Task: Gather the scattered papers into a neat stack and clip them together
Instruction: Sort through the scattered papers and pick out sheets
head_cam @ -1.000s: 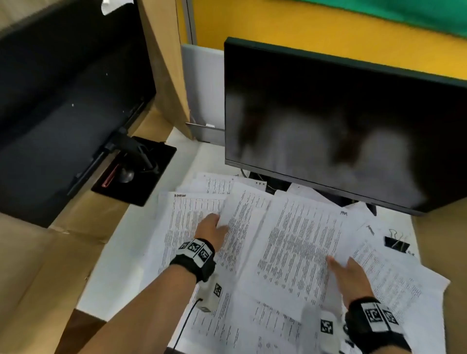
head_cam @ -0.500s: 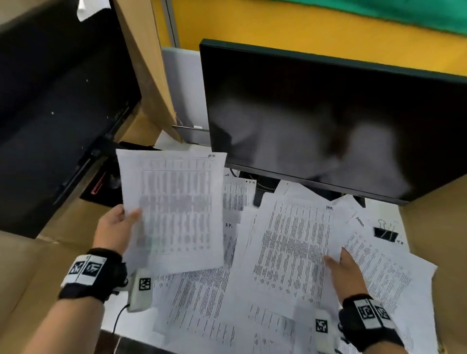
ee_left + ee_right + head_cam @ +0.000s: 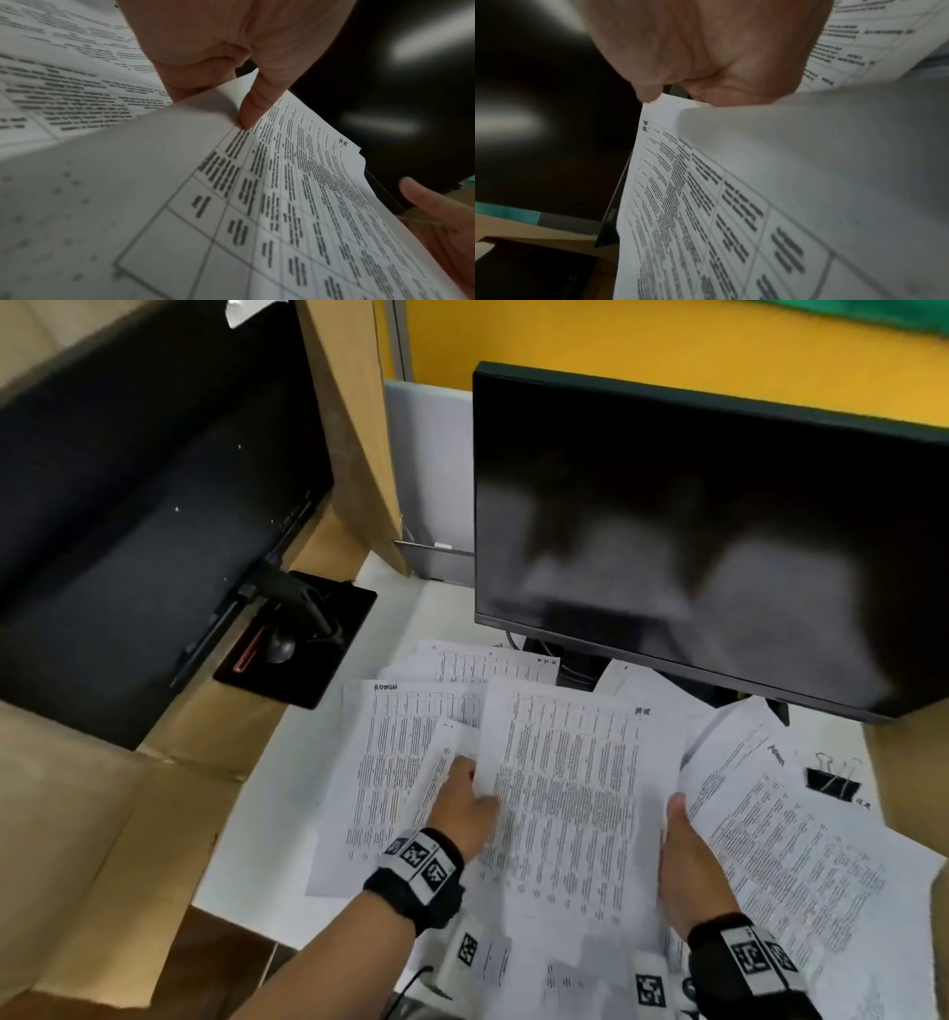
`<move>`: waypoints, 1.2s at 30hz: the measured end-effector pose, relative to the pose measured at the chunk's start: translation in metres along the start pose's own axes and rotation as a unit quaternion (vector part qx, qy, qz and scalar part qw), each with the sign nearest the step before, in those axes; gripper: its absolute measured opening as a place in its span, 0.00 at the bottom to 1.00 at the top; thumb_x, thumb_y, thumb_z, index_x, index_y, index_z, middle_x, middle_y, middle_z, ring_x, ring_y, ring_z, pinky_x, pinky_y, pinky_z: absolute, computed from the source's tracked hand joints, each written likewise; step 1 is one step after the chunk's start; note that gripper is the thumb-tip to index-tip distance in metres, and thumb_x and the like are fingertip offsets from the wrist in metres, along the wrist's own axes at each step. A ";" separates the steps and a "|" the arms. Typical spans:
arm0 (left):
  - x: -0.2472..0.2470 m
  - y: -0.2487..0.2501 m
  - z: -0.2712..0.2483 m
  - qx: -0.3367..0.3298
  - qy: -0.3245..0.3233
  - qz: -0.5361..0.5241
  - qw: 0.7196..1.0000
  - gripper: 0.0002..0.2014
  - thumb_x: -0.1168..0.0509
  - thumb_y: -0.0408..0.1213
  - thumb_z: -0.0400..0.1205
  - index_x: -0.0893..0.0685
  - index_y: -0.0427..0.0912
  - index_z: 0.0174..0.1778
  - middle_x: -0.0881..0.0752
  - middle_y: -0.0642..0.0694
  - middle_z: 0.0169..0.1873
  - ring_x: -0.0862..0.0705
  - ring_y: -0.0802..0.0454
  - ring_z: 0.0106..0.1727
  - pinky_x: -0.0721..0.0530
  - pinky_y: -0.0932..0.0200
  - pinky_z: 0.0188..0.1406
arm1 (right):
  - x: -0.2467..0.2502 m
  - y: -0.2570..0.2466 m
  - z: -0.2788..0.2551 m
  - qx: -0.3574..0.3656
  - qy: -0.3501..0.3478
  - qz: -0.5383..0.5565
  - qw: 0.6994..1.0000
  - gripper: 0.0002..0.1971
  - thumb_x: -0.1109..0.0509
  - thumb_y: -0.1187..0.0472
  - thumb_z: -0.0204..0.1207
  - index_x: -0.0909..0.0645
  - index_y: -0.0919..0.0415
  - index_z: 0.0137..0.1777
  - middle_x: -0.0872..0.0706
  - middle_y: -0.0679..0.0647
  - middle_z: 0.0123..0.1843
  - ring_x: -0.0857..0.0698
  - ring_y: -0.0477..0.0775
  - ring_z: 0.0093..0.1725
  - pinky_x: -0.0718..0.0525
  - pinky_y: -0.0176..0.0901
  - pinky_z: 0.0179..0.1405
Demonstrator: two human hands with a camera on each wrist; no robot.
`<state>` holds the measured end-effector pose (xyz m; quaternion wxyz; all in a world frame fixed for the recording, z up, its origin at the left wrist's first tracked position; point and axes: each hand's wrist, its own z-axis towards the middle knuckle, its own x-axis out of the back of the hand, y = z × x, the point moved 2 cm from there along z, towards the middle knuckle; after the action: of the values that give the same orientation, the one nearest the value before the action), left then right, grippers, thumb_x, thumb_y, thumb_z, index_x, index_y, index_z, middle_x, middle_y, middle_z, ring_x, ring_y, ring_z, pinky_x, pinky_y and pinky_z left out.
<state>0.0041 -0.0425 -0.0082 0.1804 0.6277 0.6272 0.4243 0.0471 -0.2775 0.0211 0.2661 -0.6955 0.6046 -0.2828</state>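
Note:
Printed sheets lie scattered over the white desk (image 3: 267,819). A central sheet pile (image 3: 565,803) sits between both hands. My left hand (image 3: 475,793) pinches its left edge; in the left wrist view the thumb (image 3: 253,105) lies on top of the pile (image 3: 295,203) and the fingers are hidden beneath. My right hand (image 3: 678,819) grips the right edge, its fingers hidden under the paper; in the right wrist view this hand (image 3: 680,95) curls at the edge of the sheet (image 3: 693,213). A black binder clip (image 3: 832,783) lies on papers at the far right.
A dark monitor (image 3: 693,531) stands right behind the papers. A second dark screen (image 3: 128,505) with a black base (image 3: 303,654) is at the left. Brown cardboard (image 3: 77,839) covers the left side. More loose sheets (image 3: 801,855) spread to the right.
The left hand, which held one sheet raised at the left, has brought it onto the central pile. Both hands now hold that pile by its sides.

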 end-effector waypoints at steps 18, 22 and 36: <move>0.040 -0.026 0.022 0.046 0.097 0.055 0.993 0.05 0.34 0.33 0.81 0.21 0.42 0.51 0.15 0.45 0.43 0.18 0.54 0.36 0.23 0.64 0.27 | 0.072 0.031 0.041 0.037 0.158 -0.008 0.987 0.13 0.36 0.71 0.80 0.22 0.64 0.64 0.18 0.58 0.61 0.21 0.57 0.58 0.28 0.48 0.59; 0.079 -0.024 0.027 0.012 0.194 0.065 0.979 0.04 0.35 0.35 0.83 0.18 0.39 0.50 0.15 0.43 0.45 0.17 0.45 0.45 0.20 0.59 0.44 | 0.072 0.038 0.052 0.036 0.160 0.016 0.986 0.14 0.33 0.69 0.79 0.20 0.59 0.63 0.15 0.57 0.60 0.19 0.61 0.62 0.25 0.56 0.67; 0.137 -0.031 0.074 0.081 0.268 0.251 0.927 0.27 0.26 0.45 0.71 0.21 0.41 0.65 0.23 0.37 0.61 0.29 0.37 0.64 0.23 0.42 0.62 | 0.057 0.039 0.051 0.043 0.142 0.025 0.989 0.16 0.34 0.70 0.79 0.21 0.60 0.66 0.15 0.59 0.59 0.18 0.60 0.55 0.22 0.48 0.46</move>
<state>0.0208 0.1132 -0.0322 -0.1578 0.6403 0.5061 0.5559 0.0628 -0.3373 -0.0380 0.2145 -0.6211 0.6405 -0.3976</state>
